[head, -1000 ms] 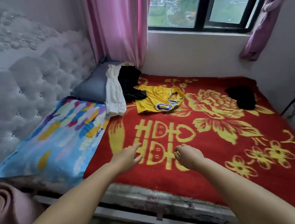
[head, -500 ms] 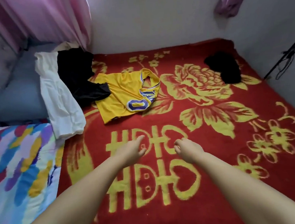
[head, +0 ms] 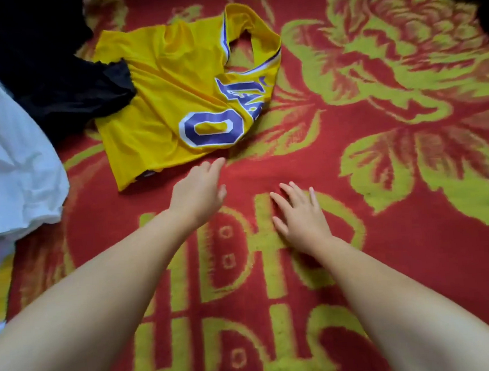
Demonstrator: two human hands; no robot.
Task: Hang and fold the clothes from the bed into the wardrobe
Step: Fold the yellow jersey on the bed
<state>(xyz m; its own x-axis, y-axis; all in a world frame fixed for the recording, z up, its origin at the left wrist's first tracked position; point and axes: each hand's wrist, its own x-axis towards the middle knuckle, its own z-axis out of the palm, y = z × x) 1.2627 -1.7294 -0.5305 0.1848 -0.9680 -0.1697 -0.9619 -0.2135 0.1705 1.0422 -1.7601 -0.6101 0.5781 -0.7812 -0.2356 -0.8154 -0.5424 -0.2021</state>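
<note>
Yellow jersey (head: 172,103) lies crumpled toward the bed's far left, its upper-left edge tucked under a black garment (head: 53,77) beside a white one (head: 6,151). Left hand (head: 200,191), fingers loosely extended, nears its hem, seemingly to lift it; right hand (head: 301,219) hovers spread, empty, over the red blanket (head: 389,261).

Left hand: my left hand (head: 198,193) reaches out, fingers (head: 216,164) just short of the yellow jersey (head: 172,103).
Right hand: my right hand (head: 299,213) spreads flat on the red blanket (head: 389,261).
</note>
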